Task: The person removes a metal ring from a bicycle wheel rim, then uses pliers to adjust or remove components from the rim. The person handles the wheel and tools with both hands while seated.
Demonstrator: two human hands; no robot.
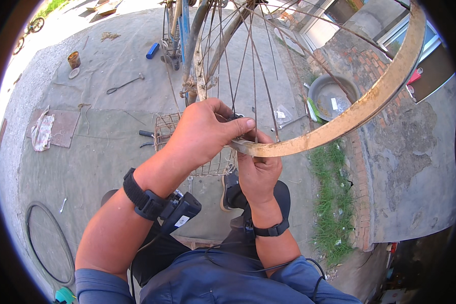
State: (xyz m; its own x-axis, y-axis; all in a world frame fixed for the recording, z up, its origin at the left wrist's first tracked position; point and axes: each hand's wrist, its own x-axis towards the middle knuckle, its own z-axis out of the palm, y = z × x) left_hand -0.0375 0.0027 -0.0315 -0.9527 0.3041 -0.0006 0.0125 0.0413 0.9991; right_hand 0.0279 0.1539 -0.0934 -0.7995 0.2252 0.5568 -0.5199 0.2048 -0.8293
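Observation:
A bare bicycle wheel rim (319, 140), rusty and without a tyre, curves across in front of me on an upended bicycle (193, 45). Thin rusty spokes (254, 76) run up from it. My left hand (209, 129) is at the inner side of the rim, thumb and fingers pinched around a small dark object (237, 116), mostly hidden. From below, my right hand (261, 171) grips the rim, its fingers reaching around to the spoke side. Beneath the hands is a rusty wire basket (216, 167), with a handlebar grip (146, 133) sticking out beside it.
A tyre (29, 235) and a spanner (63, 204) lie at left. Beyond are a rag (43, 131), a metal hand tool (125, 84), a rusty can (73, 59) and a blue object (152, 51). A grey basin (328, 89) and green brush (314, 110) stand right, near a grass strip (332, 205).

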